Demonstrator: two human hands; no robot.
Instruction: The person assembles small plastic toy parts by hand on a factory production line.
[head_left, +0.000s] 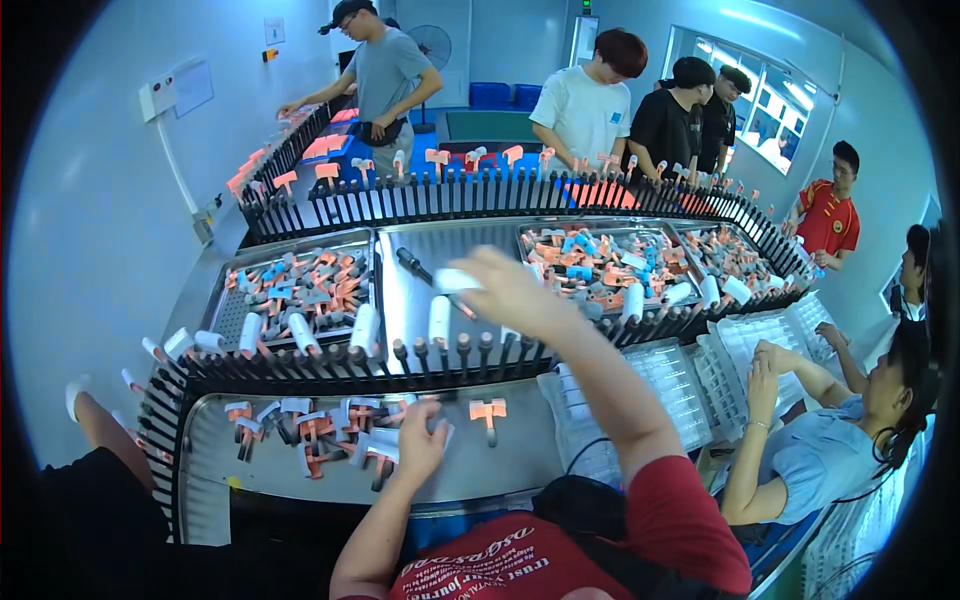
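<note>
My right hand (pixel 505 292) reaches over the front row of black posts, blurred by motion. Its fingers are closed on a white sleeve-like piece (pixel 456 281). Just behind that piece, a black rod (pixel 412 264) leans at a slant over the metal surface. My left hand (pixel 424 440) is low over the near metal tray (pixel 535 430), its fingers curled. A white edge shows beside them, but what they hold is mostly hidden. Left of it lies a heap of T-shaped orange, grey and white parts (pixel 315 425); a single T-shaped orange part (pixel 488 418) lies to its right.
Black posts (pixel 462 350), some bearing white sleeves (pixel 364 327), stand between me and two trays of mixed parts (pixel 300 285) (pixel 605 265). Clear plastic trays (pixel 640 390) are stacked at right, beside a co-worker in light blue (pixel 815 450). Other people stand across the bench.
</note>
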